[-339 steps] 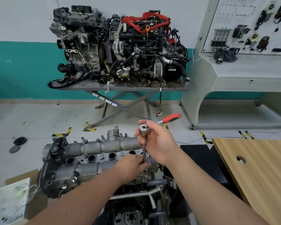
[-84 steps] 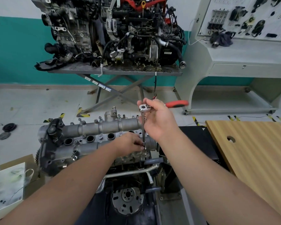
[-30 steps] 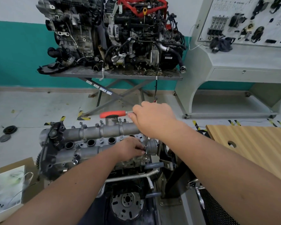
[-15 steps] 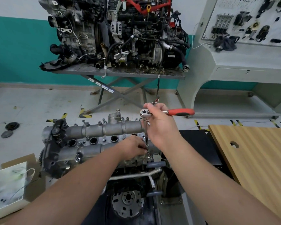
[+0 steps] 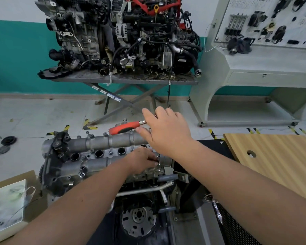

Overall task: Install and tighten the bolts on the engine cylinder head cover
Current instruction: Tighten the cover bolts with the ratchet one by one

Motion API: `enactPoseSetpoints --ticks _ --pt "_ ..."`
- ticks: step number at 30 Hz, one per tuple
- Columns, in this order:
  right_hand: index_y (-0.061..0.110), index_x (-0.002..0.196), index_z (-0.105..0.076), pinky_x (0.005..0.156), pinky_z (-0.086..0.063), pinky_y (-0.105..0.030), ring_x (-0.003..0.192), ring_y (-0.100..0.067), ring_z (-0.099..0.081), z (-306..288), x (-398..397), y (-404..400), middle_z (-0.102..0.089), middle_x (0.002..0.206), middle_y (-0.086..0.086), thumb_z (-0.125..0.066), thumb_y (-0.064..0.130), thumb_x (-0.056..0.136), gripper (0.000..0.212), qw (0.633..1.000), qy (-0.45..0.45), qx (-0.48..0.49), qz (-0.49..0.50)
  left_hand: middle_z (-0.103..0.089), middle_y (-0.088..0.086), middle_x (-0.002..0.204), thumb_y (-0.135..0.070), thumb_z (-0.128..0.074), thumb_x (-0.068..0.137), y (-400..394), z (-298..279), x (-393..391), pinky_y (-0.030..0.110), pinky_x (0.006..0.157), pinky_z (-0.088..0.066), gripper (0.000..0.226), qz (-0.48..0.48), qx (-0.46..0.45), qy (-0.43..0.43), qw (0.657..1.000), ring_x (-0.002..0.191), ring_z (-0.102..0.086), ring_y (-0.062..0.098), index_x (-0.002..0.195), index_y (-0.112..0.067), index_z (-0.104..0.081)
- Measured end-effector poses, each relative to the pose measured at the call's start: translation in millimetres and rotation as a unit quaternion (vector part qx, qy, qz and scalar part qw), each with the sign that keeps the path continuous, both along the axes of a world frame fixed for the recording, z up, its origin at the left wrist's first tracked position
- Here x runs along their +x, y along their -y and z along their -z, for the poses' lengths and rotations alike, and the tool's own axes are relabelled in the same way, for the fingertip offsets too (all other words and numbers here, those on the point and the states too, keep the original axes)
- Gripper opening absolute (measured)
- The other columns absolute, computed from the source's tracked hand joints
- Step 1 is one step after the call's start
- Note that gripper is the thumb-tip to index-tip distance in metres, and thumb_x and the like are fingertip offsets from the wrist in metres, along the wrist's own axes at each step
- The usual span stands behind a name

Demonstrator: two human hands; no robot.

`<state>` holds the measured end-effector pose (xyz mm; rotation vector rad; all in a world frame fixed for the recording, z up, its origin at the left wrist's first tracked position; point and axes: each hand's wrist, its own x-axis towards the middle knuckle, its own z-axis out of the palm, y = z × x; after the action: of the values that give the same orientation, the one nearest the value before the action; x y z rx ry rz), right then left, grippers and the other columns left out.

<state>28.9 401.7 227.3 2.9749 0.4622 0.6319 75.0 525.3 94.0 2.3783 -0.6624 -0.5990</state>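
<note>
The grey cylinder head cover lies on the engine in front of me, with several bolts standing along its edges. My right hand grips the head end of a ratchet wrench whose red handle points left over the cover. A thin extension shaft drops from under that hand to a bolt at the cover's near right end. My left hand pinches the lower end of the shaft, at the socket. The bolt itself is hidden by my fingers.
A wooden tabletop with a hole lies to the right. A white box sits at lower left. Two other engines stand on a grey scissor table behind. A training panel bench stands at the back right.
Over the last second the red handle swung from left to right and back to the left. My left hand stayed on the lower end of the shaft.
</note>
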Motion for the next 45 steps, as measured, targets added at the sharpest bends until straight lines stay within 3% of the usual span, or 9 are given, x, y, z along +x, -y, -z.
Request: enactPoseSetpoints --ticks 5,8,15,18,24,30,34,39,45 --pt "0.021 0.097 -0.053 0.058 -0.030 -0.031 0.075 -0.027 -0.055 -22 9 -4 -0.052 0.082 0.002 -0.024 0.050 0.106 0.042 0.996 -0.091 -0.006 0.021 -0.053 -0.013 0.086 -0.027 -0.066 0.095 -1 -1 -2 0.020 0.062 -0.038 0.014 0.009 -0.025 0.001 1.000 0.074 -0.053 0.006 0.081 -0.026 -0.069" --pt "0.010 0.095 -0.060 0.061 -0.049 -0.038 0.071 -0.029 -0.066 -35 20 -3 -0.065 0.076 -0.005 -0.036 0.036 0.106 0.037 0.954 -0.238 0.170 0.062 -0.055 -0.009 0.091 -0.027 -0.068 0.094 -3 0 -3 0.026 0.068 -0.047 0.013 0.004 -0.040 -0.003 0.999 0.080 -0.059 0.014 0.087 -0.017 -0.074" --pt "0.014 0.096 -0.048 0.065 -0.045 -0.029 0.068 -0.019 -0.071 -14 15 -1 -0.071 0.075 -0.002 -0.046 0.012 0.103 0.007 0.441 -0.362 0.819 0.058 -0.059 -0.006 0.091 -0.026 -0.069 0.093 -2 -1 -1 0.030 0.077 -0.050 0.015 0.025 -0.034 0.016 0.999 0.084 -0.060 0.015 0.094 -0.013 -0.075" --pt "0.021 0.076 -0.052 0.070 -0.041 -0.031 0.086 -0.021 -0.057 6 11 -5 -0.063 0.084 -0.002 -0.059 0.010 0.096 0.023 0.351 -0.256 0.900 0.029 -0.061 -0.004 0.093 -0.024 -0.069 0.092 -3 1 -1 0.020 0.064 -0.042 0.012 0.028 -0.045 0.019 0.998 0.073 -0.056 0.006 0.083 -0.018 -0.071" --pt "0.055 0.113 -0.064 0.094 -0.047 -0.015 0.117 0.009 -0.056 29 -3 -10 -0.061 0.126 0.024 -0.056 0.042 0.098 0.021 0.656 -0.132 0.742 -0.046 -0.059 -0.011 0.084 -0.018 -0.071 0.091 -2 4 1 0.018 0.066 -0.042 0.010 0.030 -0.055 0.028 0.998 0.071 -0.056 -0.004 0.090 -0.009 -0.075" --pt "0.003 0.120 -0.071 0.097 -0.051 -0.039 0.113 -0.033 -0.060 41 7 11 -0.061 0.134 -0.016 -0.062 0.006 0.095 0.026 0.899 0.171 0.385 -0.123 -0.062 -0.024 0.074 -0.024 -0.072 0.091 -1 2 -1 0.016 0.057 -0.044 0.023 0.003 -0.045 0.013 0.999 0.063 -0.057 -0.005 0.071 -0.035 -0.069" --pt "0.008 0.115 -0.073 0.078 -0.051 -0.045 0.089 -0.032 -0.065 28 10 19 -0.071 0.103 -0.008 -0.069 0.006 0.086 0.030 0.966 0.170 0.153 -0.121 -0.064 -0.011 0.077 -0.020 -0.071 0.091 1 -1 -3 0.026 0.067 -0.053 0.012 -0.013 -0.049 -0.009 0.999 0.066 -0.062 0.007 0.100 -0.012 -0.069" --pt "0.025 0.135 -0.055 0.080 -0.044 -0.040 0.090 -0.026 -0.057 -4 1 1 -0.057 0.102 -0.003 -0.019 0.057 0.098 0.061 0.998 -0.012 -0.027 -0.051 -0.061 -0.010 0.078 -0.023 -0.068 0.093 -1 -6 -4 0.008 0.056 -0.039 0.010 -0.005 -0.019 0.016 1.000 0.066 -0.055 -0.006 0.090 -0.015 -0.073" --pt "0.014 0.086 -0.057 0.060 -0.045 -0.034 0.070 -0.028 -0.063 -31 26 -3 -0.061 0.073 -0.002 -0.035 0.037 0.106 0.037 0.962 -0.231 0.143 0.038 -0.060 -0.003 0.096 -0.021 -0.069 0.094 -1 -8 -7 0.031 0.077 -0.050 0.009 0.006 -0.043 0.003 0.999 0.087 -0.061 0.021 0.094 -0.015 -0.076"
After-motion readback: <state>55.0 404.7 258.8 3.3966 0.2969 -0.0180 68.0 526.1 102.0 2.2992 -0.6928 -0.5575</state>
